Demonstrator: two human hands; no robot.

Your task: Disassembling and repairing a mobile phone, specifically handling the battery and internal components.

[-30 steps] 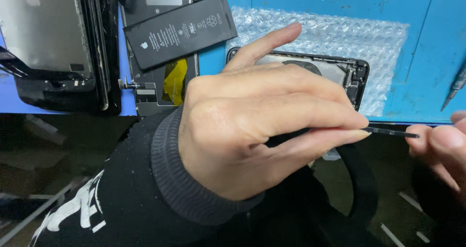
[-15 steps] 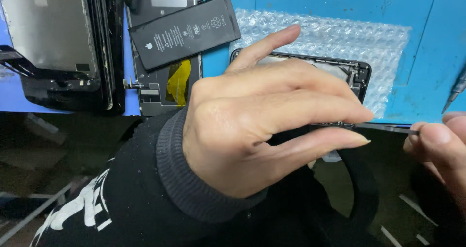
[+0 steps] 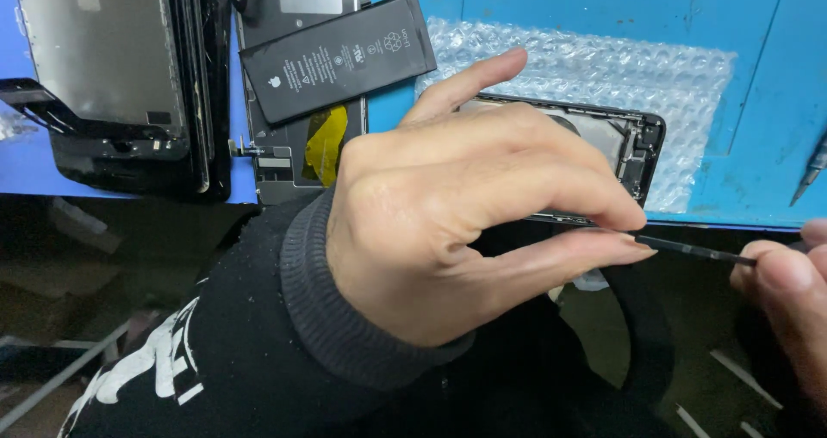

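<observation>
We see our left hand [image 3: 465, 223] in the middle of the view, reaching in from a black sleeve [image 3: 258, 343] with a ribbed grey cuff, its thumb and fingers curled toward each other and pinching the near edge of an opened phone housing [image 3: 637, 149]. The housing lies on a sheet of bubble wrap [image 3: 603, 68] spread over the blue work mat [image 3: 749, 24], and most of it is hidden behind the knuckles (only its right end, with a dark frame and small metal parts, shows). From the right edge our right hand [image 3: 788, 287] comes in, fingers closed together on a thin black tool [image 3: 698, 250] whose tip meets the fingertips of the left hand just beside the housing's near edge. On the far left lies a detached screen assembly [image 3: 103, 68] with a dark flex cable at its near corner. Beside it sits another phone body [image 3: 297, 158] with a black battery [image 3: 336, 55] lying tilted across it and a patch of yellow tape [image 3: 327, 145] below. A metal tool tip [image 3: 810, 175] rests at the far right.
</observation>
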